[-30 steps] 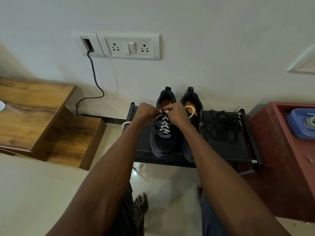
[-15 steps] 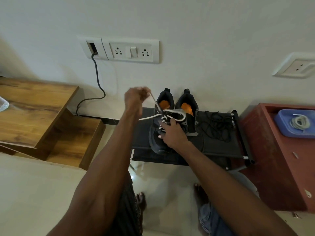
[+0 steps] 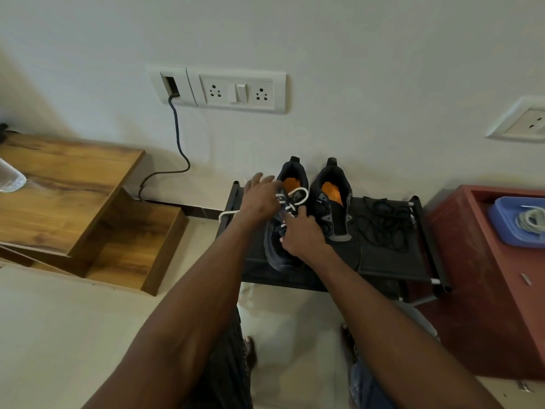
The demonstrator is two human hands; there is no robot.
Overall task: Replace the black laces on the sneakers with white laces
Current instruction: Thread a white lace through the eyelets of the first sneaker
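Two black sneakers with orange insoles stand on a low black rack point(image 3: 392, 261) against the wall. The left sneaker point(image 3: 275, 255) is partly threaded with a white lace point(image 3: 301, 196), which loops over its tongue; one tail trails off the rack's left edge. My left hand point(image 3: 259, 199) hovers over the upper eyelets with fingers spread, and I see no lace pinched in it. My right hand point(image 3: 300, 234) presses down on the left sneaker's lacing. The right sneaker point(image 3: 334, 202) has no lace. A heap of black laces point(image 3: 383, 224) lies beside it on the rack.
A red cabinet point(image 3: 477, 276) on the right carries a blue tray point(image 3: 501, 228) holding a coiled white lace point(image 3: 530, 221). A stepped wooden shelf point(image 3: 73, 187) stands on the left. A dark cable point(image 3: 180, 149) drops from the wall socket panel point(image 3: 236, 90). My bare feet are on the tiled floor.
My left hand, which had pulled the white lace up and left, has dropped back onto the shoe with fingers spread. The right hand went from the lace to pressing on the sneaker.
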